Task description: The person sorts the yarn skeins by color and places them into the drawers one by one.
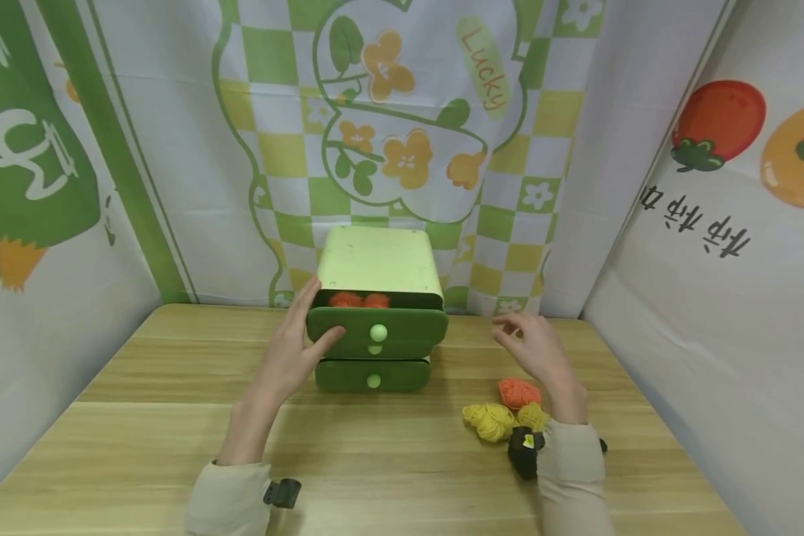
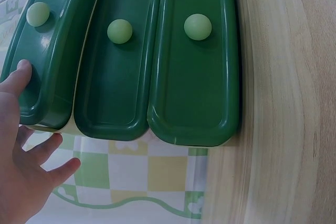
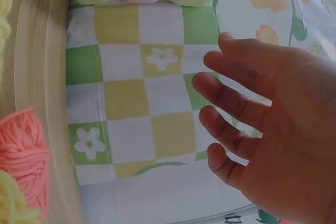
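A: How were the items arranged, read from the left?

B: The left hand (image 1: 284, 365) lay along the left side of the drawer box (image 1: 378, 260), its thumb on the front of the top drawer (image 1: 412, 329), presumably to steady it. This drawer stood pulled out, which exposed the red yarn (image 1: 346, 299) inside; those below appeared closed or nearly so. Farther right on the counter (image 1: 388, 461), a yellow yarn ball (image 1: 489, 422), an orange yarn ball (image 1: 519, 393) and a second yellow ball (image 1: 533, 417) sat clustered, probably for easy reach by the right hand (image 1: 539, 350).

A: And the pose of each?

B: The left was spread, thumb well apart from the extended fingers; whether those fingers pressed the side could not be told. The right hung beyond the cluster, well apart from the drawers, palm turned inward, fingers separated and slightly bent, pinching nothing.
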Motion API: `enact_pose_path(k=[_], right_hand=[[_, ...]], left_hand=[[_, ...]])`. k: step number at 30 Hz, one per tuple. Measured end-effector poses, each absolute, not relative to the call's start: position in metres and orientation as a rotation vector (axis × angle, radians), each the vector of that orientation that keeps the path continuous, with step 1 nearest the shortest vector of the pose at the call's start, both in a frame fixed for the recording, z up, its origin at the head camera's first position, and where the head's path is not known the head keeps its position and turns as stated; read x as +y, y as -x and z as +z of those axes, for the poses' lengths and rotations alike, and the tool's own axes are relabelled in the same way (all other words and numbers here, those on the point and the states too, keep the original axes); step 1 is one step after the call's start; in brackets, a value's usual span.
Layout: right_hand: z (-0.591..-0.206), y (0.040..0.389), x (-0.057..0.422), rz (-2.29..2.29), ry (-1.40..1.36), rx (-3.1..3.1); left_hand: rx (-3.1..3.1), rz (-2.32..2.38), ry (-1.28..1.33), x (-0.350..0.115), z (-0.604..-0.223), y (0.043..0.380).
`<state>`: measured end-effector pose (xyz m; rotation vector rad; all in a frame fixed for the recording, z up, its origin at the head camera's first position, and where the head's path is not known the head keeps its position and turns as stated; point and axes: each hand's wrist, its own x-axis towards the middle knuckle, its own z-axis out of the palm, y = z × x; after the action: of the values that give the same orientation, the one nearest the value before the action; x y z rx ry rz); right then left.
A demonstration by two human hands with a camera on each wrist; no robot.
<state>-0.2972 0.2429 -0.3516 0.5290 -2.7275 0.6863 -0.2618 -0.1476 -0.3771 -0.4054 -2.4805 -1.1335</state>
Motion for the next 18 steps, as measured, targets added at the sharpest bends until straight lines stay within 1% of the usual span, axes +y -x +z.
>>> enact_pose_path(k=[18], right_hand=[[-0.371, 0.307, 0.27, 0.836, -0.598, -2.909]], left_hand=[[-2.493, -1.134, 0.401, -0.148, -0.377, 0.263]])
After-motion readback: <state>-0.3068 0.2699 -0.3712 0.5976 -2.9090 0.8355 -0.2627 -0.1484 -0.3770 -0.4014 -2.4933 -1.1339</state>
